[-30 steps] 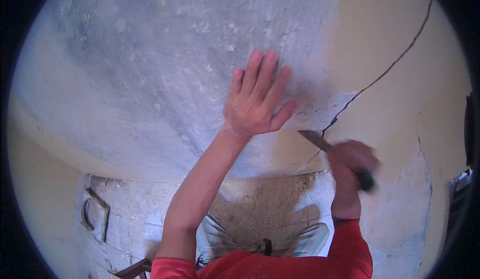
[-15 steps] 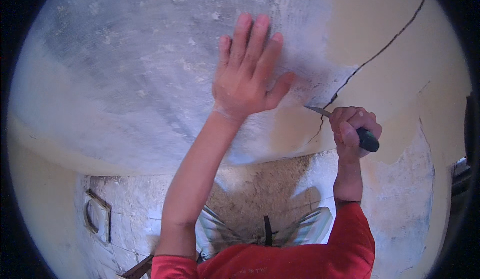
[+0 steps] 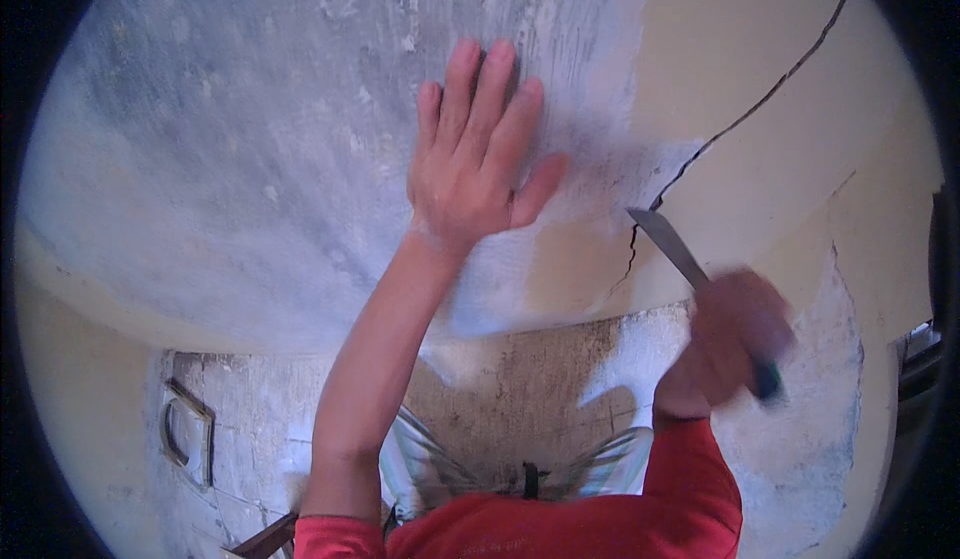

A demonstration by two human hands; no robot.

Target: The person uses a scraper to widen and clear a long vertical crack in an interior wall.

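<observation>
My left hand [image 3: 470,154] lies flat on the grey, patchy wall [image 3: 270,139], fingers stretched upward and thumb out to the side. To its right, my right hand [image 3: 735,339] is closed round the dark green handle of a knife [image 3: 672,247]; this hand is blurred by motion. The knife's pointed metal blade slants up and left, its tip at a dark, jagged crack [image 3: 720,137]. The crack climbs from the wall's lower edge toward the upper right through yellowish paint. Whether the tip touches the wall or sits inside the crack, I cannot tell.
Below the wall's lower edge is a stained, whitish floor [image 3: 510,379]. A frame with a rounded opening [image 3: 207,449] lies at the lower left, near a dark brown wooden piece [image 3: 268,539]. Dark bars [image 3: 918,369] stand at the far right. Another thin crack [image 3: 848,279] runs down the right side.
My right hand has drawn down and to the right with the knife, so more of the blade shows. My left hand stays flat on the wall; the view has shifted slightly.
</observation>
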